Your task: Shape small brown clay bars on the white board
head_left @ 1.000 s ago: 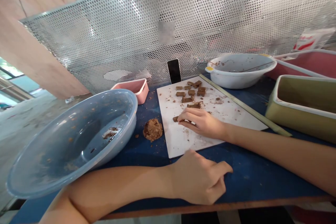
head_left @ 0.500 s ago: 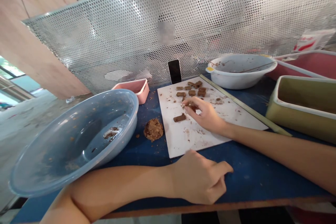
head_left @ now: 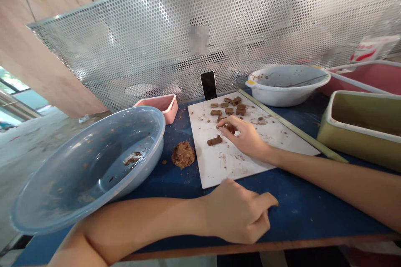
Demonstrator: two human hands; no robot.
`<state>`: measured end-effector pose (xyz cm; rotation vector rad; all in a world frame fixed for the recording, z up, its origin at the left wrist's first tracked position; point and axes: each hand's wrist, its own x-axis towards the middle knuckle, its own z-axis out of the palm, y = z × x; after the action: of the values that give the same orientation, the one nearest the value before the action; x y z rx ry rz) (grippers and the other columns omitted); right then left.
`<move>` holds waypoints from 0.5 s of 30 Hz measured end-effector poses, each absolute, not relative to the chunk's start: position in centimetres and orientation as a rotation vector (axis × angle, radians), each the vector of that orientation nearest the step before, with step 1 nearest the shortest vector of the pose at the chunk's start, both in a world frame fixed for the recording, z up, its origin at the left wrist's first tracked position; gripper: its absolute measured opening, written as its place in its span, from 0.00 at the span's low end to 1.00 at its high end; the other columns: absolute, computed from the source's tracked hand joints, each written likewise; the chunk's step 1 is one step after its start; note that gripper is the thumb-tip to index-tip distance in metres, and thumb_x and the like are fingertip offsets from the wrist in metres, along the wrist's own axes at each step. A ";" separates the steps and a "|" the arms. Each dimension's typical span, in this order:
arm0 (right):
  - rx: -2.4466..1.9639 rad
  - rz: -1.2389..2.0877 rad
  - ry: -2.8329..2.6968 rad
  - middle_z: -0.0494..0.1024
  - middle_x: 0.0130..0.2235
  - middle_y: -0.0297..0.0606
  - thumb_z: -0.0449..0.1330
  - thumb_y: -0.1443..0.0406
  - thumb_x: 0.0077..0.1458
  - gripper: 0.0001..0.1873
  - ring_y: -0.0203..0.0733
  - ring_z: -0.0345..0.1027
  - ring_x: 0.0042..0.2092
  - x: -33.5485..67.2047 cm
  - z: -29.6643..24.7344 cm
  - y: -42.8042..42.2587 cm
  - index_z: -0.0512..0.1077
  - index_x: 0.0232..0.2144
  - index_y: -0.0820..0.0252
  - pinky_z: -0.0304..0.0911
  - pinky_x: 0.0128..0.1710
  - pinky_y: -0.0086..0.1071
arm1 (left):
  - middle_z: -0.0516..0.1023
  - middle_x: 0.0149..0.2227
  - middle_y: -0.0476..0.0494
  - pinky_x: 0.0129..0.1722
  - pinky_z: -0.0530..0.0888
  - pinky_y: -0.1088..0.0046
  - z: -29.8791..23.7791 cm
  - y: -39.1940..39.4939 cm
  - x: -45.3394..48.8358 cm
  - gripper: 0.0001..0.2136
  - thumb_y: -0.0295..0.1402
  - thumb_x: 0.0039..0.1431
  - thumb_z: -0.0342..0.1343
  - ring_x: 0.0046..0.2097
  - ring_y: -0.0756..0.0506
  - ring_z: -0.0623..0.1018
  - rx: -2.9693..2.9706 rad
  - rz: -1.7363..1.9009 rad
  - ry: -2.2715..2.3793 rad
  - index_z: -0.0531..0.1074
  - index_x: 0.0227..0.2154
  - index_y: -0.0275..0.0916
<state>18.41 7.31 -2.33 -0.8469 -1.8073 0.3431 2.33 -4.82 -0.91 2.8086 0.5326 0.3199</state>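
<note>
On the white board (head_left: pixel 208 171) lie several small brown clay blocks (head_left: pixel 228 111) in a loose group, amid crumbs. My right hand (head_left: pixel 242 135) hangs low over the board's middle, thumb and forefinger pinched on a small bit of brown clay (head_left: pixel 218 127). Beneath its palm more brown clay is partly hidden. A single block (head_left: pixel 214 140) lies just left of the fingers. Near the table's front edge rests my left hand (head_left: pixel 239 212), curled closed, with nothing visible in it. Left of the board sits a rough ball of brown clay (head_left: pixel 183 154).
A large blue basin (head_left: pixel 94 150) stands tilted at left, behind my left forearm. A pink box (head_left: pixel 171 108) and a propped phone (head_left: pixel 208 85) are at the back. A green stick (head_left: pixel 291 125) lies along the board's right edge, near a white basin (head_left: pixel 282 96) and an olive tub (head_left: pixel 354 137).
The fingers of my right hand have shifted very slightly over the clay. My left hand and the blocks stay in place.
</note>
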 end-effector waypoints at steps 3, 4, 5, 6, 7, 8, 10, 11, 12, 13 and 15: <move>-0.824 0.360 -1.827 0.84 0.42 0.38 0.60 0.60 0.73 0.07 0.42 0.78 0.40 18.5 -2.3 7.3 0.77 0.47 0.54 0.75 0.42 0.37 | 0.84 0.30 0.51 0.23 0.68 0.71 -0.9 -4.8 2.4 0.12 0.31 0.69 0.53 0.27 0.47 0.81 2.823 0.318 0.528 0.74 0.52 0.39; -0.810 0.364 -1.835 0.84 0.43 0.38 0.60 0.60 0.74 0.07 0.43 0.78 0.42 18.5 -2.4 7.3 0.78 0.47 0.54 0.75 0.43 0.37 | 0.84 0.30 0.51 0.23 0.68 0.71 -0.9 -4.8 2.4 0.12 0.31 0.69 0.53 0.27 0.47 0.81 2.824 0.319 0.529 0.74 0.52 0.39; -0.795 0.364 -1.842 0.84 0.44 0.38 0.60 0.61 0.74 0.07 0.43 0.79 0.43 18.5 -2.4 7.3 0.78 0.47 0.54 0.75 0.45 0.38 | 0.84 0.30 0.51 0.22 0.67 0.71 -1.0 -4.8 2.4 0.12 0.31 0.69 0.53 0.27 0.47 0.81 2.824 0.321 0.531 0.74 0.52 0.39; -0.780 0.361 -1.849 0.84 0.45 0.39 0.60 0.61 0.74 0.07 0.43 0.79 0.45 18.5 -2.4 7.4 0.78 0.48 0.54 0.75 0.46 0.39 | 0.84 0.30 0.51 0.22 0.67 0.71 -1.0 -4.8 2.4 0.12 0.31 0.69 0.53 0.27 0.47 0.81 2.822 0.325 0.532 0.74 0.51 0.39; -0.768 0.356 -1.855 0.84 0.45 0.39 0.60 0.62 0.74 0.08 0.44 0.79 0.46 18.5 -2.4 7.4 0.79 0.48 0.54 0.75 0.47 0.39 | 0.84 0.30 0.51 0.22 0.66 0.71 -1.0 -4.8 2.3 0.12 0.31 0.69 0.53 0.27 0.47 0.81 2.821 0.332 0.532 0.74 0.51 0.39; -0.758 0.350 -1.859 0.84 0.45 0.39 0.59 0.63 0.74 0.08 0.44 0.79 0.46 18.5 -2.4 7.4 0.79 0.48 0.53 0.75 0.48 0.40 | 0.84 0.30 0.51 0.22 0.65 0.71 -1.1 -4.8 2.3 0.12 0.31 0.69 0.52 0.27 0.46 0.81 2.820 0.341 0.533 0.74 0.51 0.39; -0.759 0.347 -1.866 0.84 0.45 0.40 0.59 0.63 0.74 0.08 0.44 0.79 0.46 18.5 -2.3 7.3 0.79 0.48 0.53 0.75 0.47 0.40 | 0.84 0.30 0.51 0.22 0.64 0.71 -1.2 -4.8 2.3 0.12 0.31 0.69 0.52 0.26 0.46 0.81 2.817 0.356 0.531 0.74 0.51 0.39; -0.769 0.349 -1.868 0.84 0.45 0.40 0.59 0.63 0.74 0.08 0.44 0.79 0.45 18.5 -2.2 7.3 0.79 0.47 0.53 0.75 0.46 0.40 | 0.84 0.30 0.51 0.22 0.64 0.71 -1.2 -4.9 2.3 0.12 0.31 0.69 0.52 0.27 0.46 0.81 2.816 0.358 0.532 0.74 0.51 0.39; -0.782 0.352 -1.870 0.84 0.45 0.40 0.59 0.62 0.74 0.08 0.44 0.79 0.45 18.6 -2.1 7.2 0.79 0.47 0.53 0.75 0.44 0.39 | 0.85 0.31 0.50 0.22 0.64 0.71 -1.2 -4.9 2.3 0.12 0.31 0.69 0.52 0.27 0.46 0.82 2.813 0.357 0.535 0.74 0.51 0.39; -0.796 0.357 -1.874 0.84 0.46 0.40 0.60 0.62 0.73 0.08 0.45 0.79 0.44 18.6 -2.1 7.1 0.79 0.47 0.53 0.75 0.43 0.39 | 0.85 0.31 0.50 0.22 0.64 0.71 -1.2 -4.9 2.3 0.12 0.31 0.69 0.52 0.28 0.46 0.82 2.810 0.352 0.537 0.74 0.51 0.39; -0.810 0.364 -1.881 0.85 0.46 0.41 0.60 0.62 0.73 0.08 0.45 0.79 0.44 18.6 -1.9 7.0 0.79 0.47 0.53 0.75 0.43 0.39 | 0.85 0.31 0.50 0.23 0.65 0.72 -1.1 -4.9 2.3 0.12 0.32 0.69 0.52 0.28 0.46 0.83 2.809 0.341 0.543 0.74 0.52 0.39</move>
<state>18.59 7.04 -1.94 -0.8100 -1.8809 0.3638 2.34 -4.86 -1.12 2.8085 0.5431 0.3409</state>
